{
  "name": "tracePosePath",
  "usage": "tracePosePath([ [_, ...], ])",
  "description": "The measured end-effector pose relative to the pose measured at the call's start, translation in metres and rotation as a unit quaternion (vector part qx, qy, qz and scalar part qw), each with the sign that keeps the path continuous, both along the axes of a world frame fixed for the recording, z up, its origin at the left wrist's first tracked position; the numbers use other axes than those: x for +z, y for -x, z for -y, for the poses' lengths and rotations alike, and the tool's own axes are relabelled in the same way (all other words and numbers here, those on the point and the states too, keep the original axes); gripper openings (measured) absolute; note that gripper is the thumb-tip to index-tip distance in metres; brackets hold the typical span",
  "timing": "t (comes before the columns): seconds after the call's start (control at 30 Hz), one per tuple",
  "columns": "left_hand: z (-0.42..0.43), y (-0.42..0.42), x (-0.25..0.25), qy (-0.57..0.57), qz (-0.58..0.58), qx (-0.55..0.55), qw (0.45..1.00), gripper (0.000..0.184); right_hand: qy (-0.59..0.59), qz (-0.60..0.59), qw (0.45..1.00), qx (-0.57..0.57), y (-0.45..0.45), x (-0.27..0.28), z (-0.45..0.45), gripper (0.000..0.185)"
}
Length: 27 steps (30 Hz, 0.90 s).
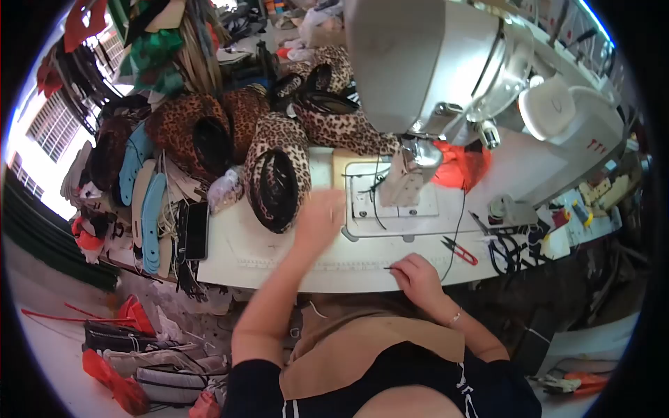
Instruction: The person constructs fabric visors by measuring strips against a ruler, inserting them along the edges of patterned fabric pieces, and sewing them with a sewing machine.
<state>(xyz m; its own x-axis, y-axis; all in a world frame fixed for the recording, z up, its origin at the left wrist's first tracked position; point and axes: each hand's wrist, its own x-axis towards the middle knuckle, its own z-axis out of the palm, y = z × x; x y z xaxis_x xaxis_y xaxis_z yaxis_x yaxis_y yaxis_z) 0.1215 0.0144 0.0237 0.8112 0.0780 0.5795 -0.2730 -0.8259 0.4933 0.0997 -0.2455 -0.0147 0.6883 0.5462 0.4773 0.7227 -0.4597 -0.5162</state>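
Black sliver (389,268) in right hand (419,280) points left.

- A sewing machine (397,59) is borne by the white tabletop (226,244).
- Leopard-print pieces (279,138) are heaped at left.
- Red snips (461,252) are laid near black straps (507,252) at right.

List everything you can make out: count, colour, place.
Sewing machine: 1, pale grey, upper right
Worktable: 1, white, beneath the machine
Leopard-print pieces: several, brown or cream, left of the machine
Phone: 1, black, table's left edge
Strips: 2+, blue, left of the phone
Snips: 1, red, table's right front
Small piece: 1, dark, table's front edge
Other clutter: uncounted, mixed, all around
Cloth: 1, brown, lap
Left hand: 1, blurred, beside the leopard-print pieces
Right hand: 1, pinching the small piece
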Motion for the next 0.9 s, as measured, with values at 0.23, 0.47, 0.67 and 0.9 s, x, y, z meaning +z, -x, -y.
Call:
tracePosePath([
  [0.23, -0.038, -0.167, 0.034, -0.201, 0.059, 0.101, 0.973, 0.04, -0.029, 0.062, 0.996, -0.056, 0.009, -0.011, 0.002, 0.014],
  [0.47, -0.039, -0.2, 0.012, -0.247, 0.046, 0.105, 0.962, 0.016, -0.02, 0.075, 0.996, -0.053, 0.008, -0.013, 0.005, 0.016],
  [0.67, -0.098, -0.216, 0.058, 0.074, 0.247, 0.096, 0.962, 0.019, -0.021, 0.082, 0.995, -0.049, 0.008, -0.015, 0.007, 0.018],
  [0.9, -0.143, -0.069, 0.163, 0.578, 0.081, -0.137, 0.801, 0.024, -0.036, 0.073, 0.996, -0.044, 0.008, -0.017, 0.007, 0.016],
])
